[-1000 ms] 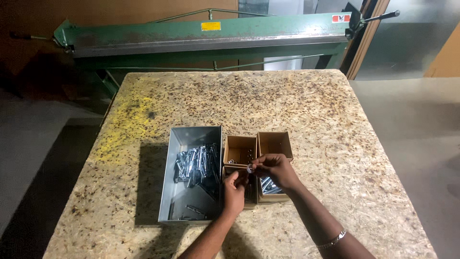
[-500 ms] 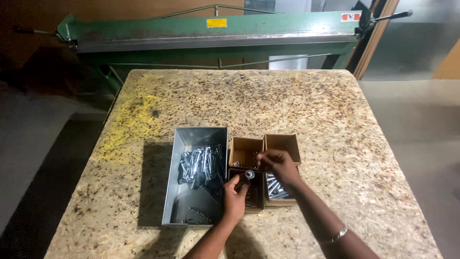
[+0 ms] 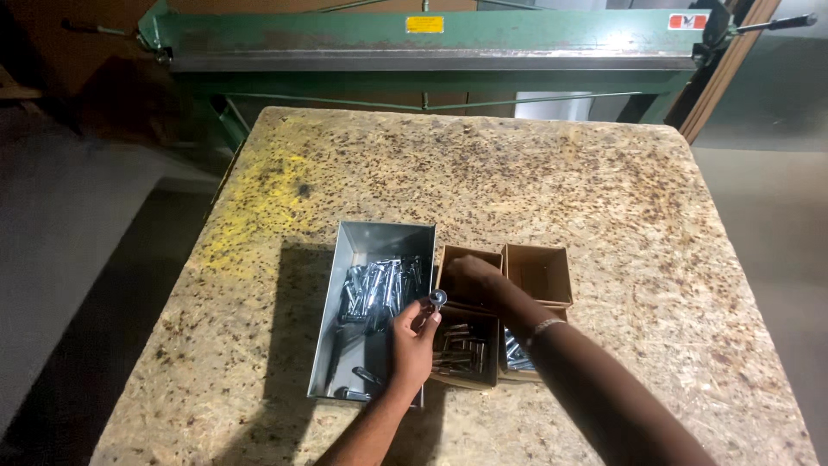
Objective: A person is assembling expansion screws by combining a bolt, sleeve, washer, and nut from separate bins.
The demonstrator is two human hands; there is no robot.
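Speckled stone forms the counter (image 3: 604, 198), with a yellow smear toward its far left corner and a long green metal machine (image 3: 431, 43) standing just behind its far edge. Near the front edge sits one open metal tray (image 3: 341, 328) holding a heap of shiny bolts (image 3: 379, 289), more than can be counted. Just right of it stand four small cardboard boxes (image 3: 539, 272) set in a square, touching each other; the two near ones hold metal parts, and the far right one looks bare inside. Over the tray's right wall, the left hand (image 3: 412, 345) has its fingers (image 3: 423, 318) pinched shut on one bolt (image 3: 437, 299), raised at the seam between tray and boxes. Reaching across, the right hand (image 3: 470, 280) covers the far left box, its fingers curled downward; whether they grip anything cannot be told. One bracelet (image 3: 543, 326) circles that wrist.
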